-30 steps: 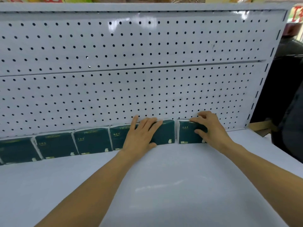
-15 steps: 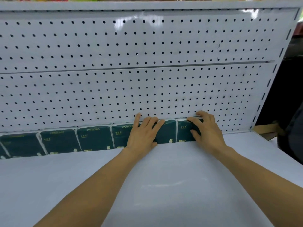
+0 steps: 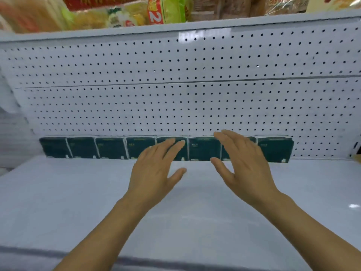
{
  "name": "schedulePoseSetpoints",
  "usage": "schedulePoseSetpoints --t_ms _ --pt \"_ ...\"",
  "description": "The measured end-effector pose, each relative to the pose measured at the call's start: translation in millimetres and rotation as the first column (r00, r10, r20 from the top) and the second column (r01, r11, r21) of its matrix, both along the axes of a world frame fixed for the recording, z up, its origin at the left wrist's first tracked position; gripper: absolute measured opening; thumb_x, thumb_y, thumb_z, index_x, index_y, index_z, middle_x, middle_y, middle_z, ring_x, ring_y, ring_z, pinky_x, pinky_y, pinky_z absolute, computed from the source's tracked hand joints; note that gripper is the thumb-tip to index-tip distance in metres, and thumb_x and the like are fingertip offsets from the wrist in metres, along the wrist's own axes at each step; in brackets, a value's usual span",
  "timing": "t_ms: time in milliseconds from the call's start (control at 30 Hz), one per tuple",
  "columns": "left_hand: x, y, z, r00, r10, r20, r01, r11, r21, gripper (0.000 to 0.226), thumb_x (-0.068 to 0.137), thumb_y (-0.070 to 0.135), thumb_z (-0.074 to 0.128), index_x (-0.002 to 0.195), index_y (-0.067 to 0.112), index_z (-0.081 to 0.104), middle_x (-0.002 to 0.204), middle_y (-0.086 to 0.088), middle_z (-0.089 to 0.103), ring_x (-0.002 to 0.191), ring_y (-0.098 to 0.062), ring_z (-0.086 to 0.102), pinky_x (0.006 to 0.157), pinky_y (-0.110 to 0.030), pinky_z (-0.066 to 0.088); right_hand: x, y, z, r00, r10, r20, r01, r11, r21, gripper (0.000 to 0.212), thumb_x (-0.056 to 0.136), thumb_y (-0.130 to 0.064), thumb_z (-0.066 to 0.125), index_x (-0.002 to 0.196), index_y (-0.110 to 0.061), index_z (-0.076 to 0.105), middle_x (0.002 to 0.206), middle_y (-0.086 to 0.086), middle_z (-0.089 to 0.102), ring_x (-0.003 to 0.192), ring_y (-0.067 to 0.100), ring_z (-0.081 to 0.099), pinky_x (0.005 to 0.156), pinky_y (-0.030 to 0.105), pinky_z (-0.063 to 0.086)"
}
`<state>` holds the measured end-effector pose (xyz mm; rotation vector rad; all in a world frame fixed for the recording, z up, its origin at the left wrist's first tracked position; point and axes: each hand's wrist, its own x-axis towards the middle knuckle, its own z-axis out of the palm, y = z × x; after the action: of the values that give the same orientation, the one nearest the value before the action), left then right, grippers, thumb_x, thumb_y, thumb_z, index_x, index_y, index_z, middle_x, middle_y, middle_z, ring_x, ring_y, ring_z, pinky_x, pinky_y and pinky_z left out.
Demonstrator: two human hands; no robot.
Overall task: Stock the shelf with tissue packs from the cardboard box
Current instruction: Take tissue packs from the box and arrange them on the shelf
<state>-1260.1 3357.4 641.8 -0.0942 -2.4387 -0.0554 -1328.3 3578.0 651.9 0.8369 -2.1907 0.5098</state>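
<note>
Several dark green tissue packs stand side by side in a row against the white pegboard back wall, on the white shelf. The rightmost pack ends the row. My left hand hovers open in front of the middle packs, fingers spread, apart from them. My right hand is also open, palm turned inward, just in front of the packs right of centre, and it hides part of them. Neither hand holds anything. The cardboard box is out of sight.
Bagged snacks and other packaged goods fill the shelf above. The upper shelf's front edge overhangs the pegboard. A dark gap shows at the far right edge.
Both hands have lifted off the packs and pulled back toward me, fingers spreading open. The view has drawn back and tilted up, showing the whole row and the shelf above.
</note>
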Motion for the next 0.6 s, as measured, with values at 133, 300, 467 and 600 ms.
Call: schedulePoseSetpoints --t_ms 133,300,467,600 --pt "95.5 -57.4 -19.4 0.987 0.144 -0.070 -0.142 0.990 0.023 0.054 0.093 0.051 0.056 0.141 0.027 0.051 0.137 -0.002 0.059 0.118 -0.023 0.058 0.097 -0.042 0.047 73.6 -66.1 -12.8 0.991 0.137 0.014 -0.137 0.991 0.004 0.056 0.094 -0.047 0.042 0.142 -0.019 0.044 0.132 0.006 0.058 0.114 0.027 0.058 0.089 0.042 0.050" --pt "226.0 -137.6 -46.1 0.943 0.331 -0.032 -0.332 0.942 -0.045 0.059 0.092 0.055 0.047 0.144 0.026 0.046 0.142 -0.004 0.053 0.125 -0.024 0.051 0.111 -0.052 0.031 170.1 -167.9 -33.8 0.957 0.289 0.024 -0.290 0.955 0.061 0.054 0.096 -0.047 0.039 0.140 -0.017 0.046 0.135 0.009 0.055 0.118 0.030 0.054 0.091 0.045 0.046" --pt "365.3 -210.0 -64.7 0.853 0.516 0.084 -0.517 0.856 -0.009 0.060 0.094 0.057 0.044 0.145 0.025 0.045 0.146 -0.004 0.049 0.129 -0.027 0.049 0.106 -0.054 0.039 275.3 -273.6 -62.0 0.872 0.488 0.015 -0.489 0.871 0.051 0.053 0.095 -0.044 0.040 0.137 -0.013 0.049 0.136 0.015 0.052 0.117 0.035 0.051 0.087 0.048 0.048" --pt "469.1 -250.7 -89.8 0.756 0.634 0.161 -0.644 0.765 0.009 0.058 0.095 0.055 0.043 0.142 0.022 0.047 0.139 -0.004 0.055 0.126 -0.027 0.053 0.103 -0.051 0.041 354.6 -343.9 -93.7 0.788 0.613 0.050 -0.614 0.789 0.018 0.051 0.095 -0.041 0.043 0.133 -0.009 0.054 0.128 0.015 0.058 0.109 0.035 0.056 0.081 0.045 0.050"
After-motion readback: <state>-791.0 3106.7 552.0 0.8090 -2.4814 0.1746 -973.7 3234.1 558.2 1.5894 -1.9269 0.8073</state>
